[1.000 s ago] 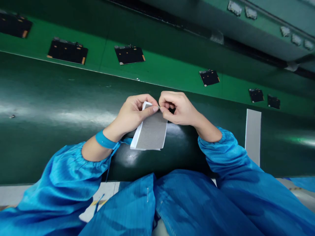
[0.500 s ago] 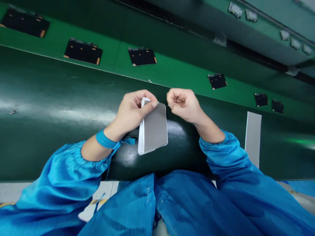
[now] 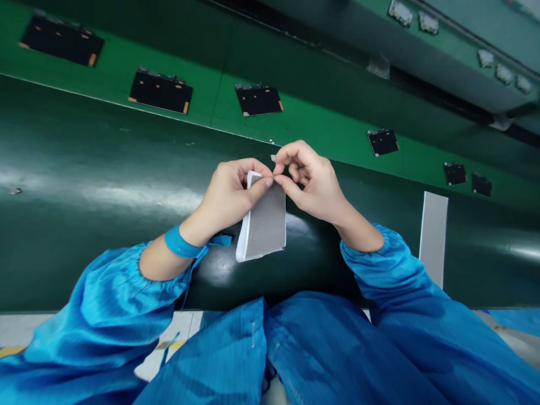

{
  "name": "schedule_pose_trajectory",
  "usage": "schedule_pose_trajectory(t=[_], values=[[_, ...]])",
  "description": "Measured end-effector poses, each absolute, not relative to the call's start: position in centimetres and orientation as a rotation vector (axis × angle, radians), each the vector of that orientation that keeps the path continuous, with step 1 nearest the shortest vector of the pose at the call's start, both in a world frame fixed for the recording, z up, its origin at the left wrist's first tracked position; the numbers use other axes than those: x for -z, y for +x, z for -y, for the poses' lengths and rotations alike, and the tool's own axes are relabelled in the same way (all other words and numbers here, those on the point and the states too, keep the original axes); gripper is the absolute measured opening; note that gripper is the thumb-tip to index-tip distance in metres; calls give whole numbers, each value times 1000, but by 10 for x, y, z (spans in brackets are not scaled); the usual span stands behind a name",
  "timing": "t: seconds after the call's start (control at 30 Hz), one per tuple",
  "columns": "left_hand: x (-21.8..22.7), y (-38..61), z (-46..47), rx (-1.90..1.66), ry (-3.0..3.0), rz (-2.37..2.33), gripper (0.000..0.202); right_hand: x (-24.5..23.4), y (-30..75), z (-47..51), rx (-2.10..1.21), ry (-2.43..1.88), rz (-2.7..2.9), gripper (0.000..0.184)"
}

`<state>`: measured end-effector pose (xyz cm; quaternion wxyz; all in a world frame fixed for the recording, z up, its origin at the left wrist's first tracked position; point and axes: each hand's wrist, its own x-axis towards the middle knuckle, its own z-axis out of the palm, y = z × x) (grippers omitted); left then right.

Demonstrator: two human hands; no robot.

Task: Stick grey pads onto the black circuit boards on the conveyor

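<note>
My left hand (image 3: 230, 194) is closed round a stack of grey sheets with white edges (image 3: 265, 225), thumb pressed on the top sheet near its upper edge. My right hand (image 3: 310, 180) is right beside it, its thumb and forefinger pinched together at the stack's top right corner. I cannot make out whether a sheet is caught in that pinch. Both hands hover above the dark green table (image 3: 84, 225). Blue sleeves cover both arms, and a blue band sits on my left wrist.
Several black boards (image 3: 161, 90) (image 3: 258, 99) (image 3: 383, 142) lie on the brighter green belt (image 3: 320, 129) behind the table. A grey strip (image 3: 432, 236) lies on the table at the right. Small pale parts (image 3: 403, 11) sit on the upper ledge.
My right hand drew away from the stack as a loose fist, then came back to pinch at its top corner. The black boards have shifted right along the belt.
</note>
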<state>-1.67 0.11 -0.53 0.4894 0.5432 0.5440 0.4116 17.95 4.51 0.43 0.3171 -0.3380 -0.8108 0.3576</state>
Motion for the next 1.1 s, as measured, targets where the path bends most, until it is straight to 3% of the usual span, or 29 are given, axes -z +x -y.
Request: schedule_pose_trajectory(t=[0.2, 0.33, 0.4, 0.5, 0.7, 1.1], values=[[9, -14, 0, -1021, 1219, -1249, 19, -4, 178, -39, -636, -804, 2275, 19], [12, -12, -1, -1057, 1013, -1138, 29, -19, 174, -54, -571, -803, 2201, 18], [12, -11, 0, -1027, 984, -1081, 32, -26, 160, -78, -616, -815, 2122, 22], [14, -9, 2, -843, 1075, -959, 20, -22, 114, -125, -816, -763, 2180, 30], [22, -9, 7, -610, 1381, -793, 15, 30, -6, -187, -1256, -805, 2295, 39], [21, -4, 7, -657, 1394, -711, 12, 58, -24, -198, -1079, -937, 2366, 43]])
